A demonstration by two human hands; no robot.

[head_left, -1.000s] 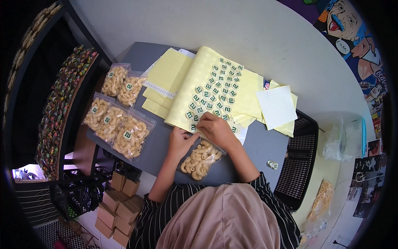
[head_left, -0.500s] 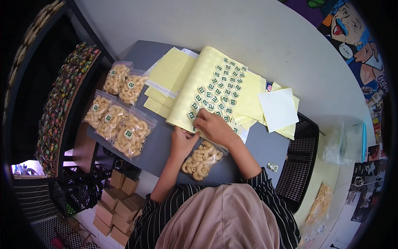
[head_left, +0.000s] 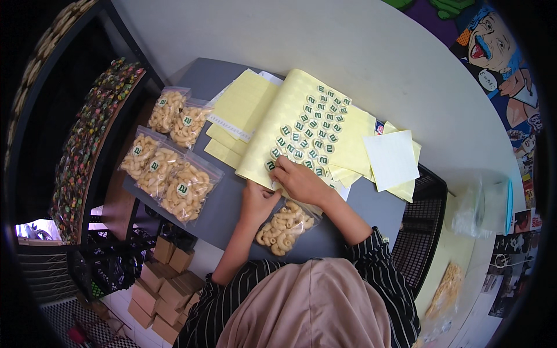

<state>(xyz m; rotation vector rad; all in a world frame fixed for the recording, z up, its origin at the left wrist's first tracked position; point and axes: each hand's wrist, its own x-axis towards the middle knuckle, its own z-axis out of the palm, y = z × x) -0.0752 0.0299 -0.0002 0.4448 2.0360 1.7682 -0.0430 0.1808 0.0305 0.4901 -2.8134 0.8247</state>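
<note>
The right hand (head_left: 300,181) is resting on the near edge of the sticker sheet (head_left: 301,130), fingertips pressed together on a round sticker (head_left: 271,166) at the sheet's 7 o'clock corner. The left hand (head_left: 258,202) is lying just beside it, fingers curled down; whether they are gripping anything cannot be told. A snack bag (head_left: 283,227) is lying on the grey table (head_left: 229,200) at 5 o'clock of the left hand, touching it. Labelled bags (head_left: 168,174) are sitting at 9 o'clock, well apart.
</note>
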